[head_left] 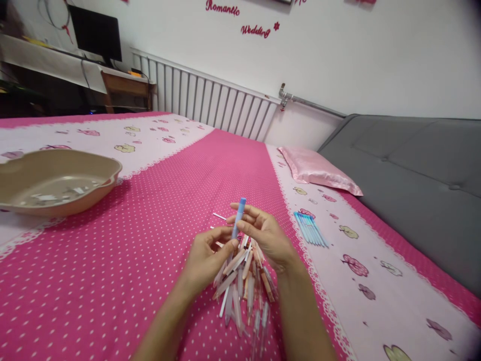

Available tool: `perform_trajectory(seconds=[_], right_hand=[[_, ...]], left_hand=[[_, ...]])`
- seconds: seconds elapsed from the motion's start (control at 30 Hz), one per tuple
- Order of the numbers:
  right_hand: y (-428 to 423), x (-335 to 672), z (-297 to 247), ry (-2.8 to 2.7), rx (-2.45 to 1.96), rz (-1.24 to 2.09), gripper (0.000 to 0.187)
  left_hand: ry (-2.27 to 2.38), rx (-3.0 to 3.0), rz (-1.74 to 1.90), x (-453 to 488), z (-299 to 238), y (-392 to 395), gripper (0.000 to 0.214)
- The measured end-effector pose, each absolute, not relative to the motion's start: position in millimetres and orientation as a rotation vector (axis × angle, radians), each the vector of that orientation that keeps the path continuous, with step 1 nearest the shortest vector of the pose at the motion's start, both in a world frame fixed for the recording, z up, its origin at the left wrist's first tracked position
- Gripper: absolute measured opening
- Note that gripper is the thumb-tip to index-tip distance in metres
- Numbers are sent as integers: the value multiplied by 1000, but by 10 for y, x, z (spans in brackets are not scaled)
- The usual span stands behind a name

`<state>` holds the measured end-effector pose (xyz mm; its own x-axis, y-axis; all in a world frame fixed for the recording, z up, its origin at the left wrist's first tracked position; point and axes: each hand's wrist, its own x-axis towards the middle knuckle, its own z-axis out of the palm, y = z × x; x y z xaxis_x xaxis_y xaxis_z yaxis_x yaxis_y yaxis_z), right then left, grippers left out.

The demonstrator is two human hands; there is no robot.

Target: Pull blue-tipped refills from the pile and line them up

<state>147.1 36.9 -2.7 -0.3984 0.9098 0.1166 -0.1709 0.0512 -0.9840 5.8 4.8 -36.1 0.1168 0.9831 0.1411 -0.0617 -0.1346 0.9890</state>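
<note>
A blue pen (239,215), upright and slightly tilted, is held between both hands above the bed. My left hand (214,253) pinches its lower end between thumb and fingers. My right hand (265,233) grips it higher up, with the thumb in front and the fingers behind. Below the hands lies a loose pile of pens and pen parts (235,286), mostly clear, pale pink and peach, with some thin white sticks. The upper part of this pile is partly hidden by the hands. To the right, a row of blue pens (311,229) lies side by side on the bedspread.
A beige basin (90,193) with small white scraps inside stands at the left on the pink bedspread (158,215). A pink pillow (319,170) rests by the grey headboard (409,170). Beyond are a radiator (210,98) and a desk with a monitor (95,35).
</note>
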Motion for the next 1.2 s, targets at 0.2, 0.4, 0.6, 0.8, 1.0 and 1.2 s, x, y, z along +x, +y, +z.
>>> perform_trajectory(seconds=[0.2,0.4,0.6,0.8,1.0,1.2], right_hand=[[330,1520,15,-1453,-661,1666,37],[339,1509,2,-1479,-715,1588,29],[345,1508,-17,-1510,-734,1535,28],[315,1461,2,-1459,-788,1478,25],[298,1425,14,-1458,-885,1417,25],[291,1518,63,-1512,-744,1570,30]], left_hand=[[764,1275,1060,37,-333,22,29],[755,1287,1077,38,-340,35,27],[750,1263,1117,70,-403,60,22],[892,1327,1197,55,-394,62,20],[1007,1324,1224,53,-372,58,20],[844,1273,1172,37,-369,44,25]])
